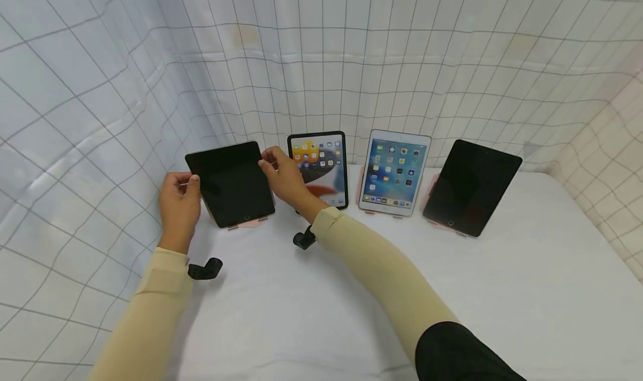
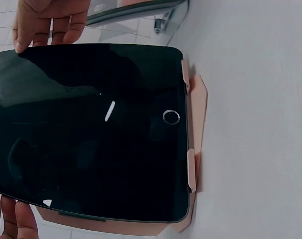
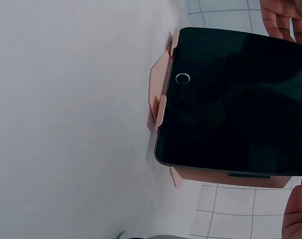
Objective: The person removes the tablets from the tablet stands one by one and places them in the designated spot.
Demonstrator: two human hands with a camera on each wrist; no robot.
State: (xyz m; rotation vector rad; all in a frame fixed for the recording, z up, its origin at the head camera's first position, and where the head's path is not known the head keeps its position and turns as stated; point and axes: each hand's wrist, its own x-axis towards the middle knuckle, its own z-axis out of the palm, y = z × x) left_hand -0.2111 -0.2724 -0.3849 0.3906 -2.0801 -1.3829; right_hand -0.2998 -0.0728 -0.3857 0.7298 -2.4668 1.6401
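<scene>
A black tablet (image 1: pixel 232 186) with its screen dark leans on a pink stand (image 2: pixel 199 114) at the left of the row. Two small lips of the stand hook over its lower edge, beside the round home button (image 3: pixel 182 78). My left hand (image 1: pixel 180 207) holds the tablet's left edge, thumb toward the upper corner. From the other side, my right hand (image 1: pixel 284 174) pinches the right edge near the top, its thumb (image 2: pixel 22 42) at the rim and its other fingers behind. The tablet's back is hidden.
To the right stand a dark-framed tablet (image 1: pixel 321 172) with a lit screen, partly behind my right wrist, a white tablet (image 1: pixel 395 172) showing app icons, and another dark tablet (image 1: pixel 472 188) tilted sideways. White cloth covers the table (image 1: pixel 301 314); a grid-patterned curtain (image 1: pixel 382 63) hangs behind.
</scene>
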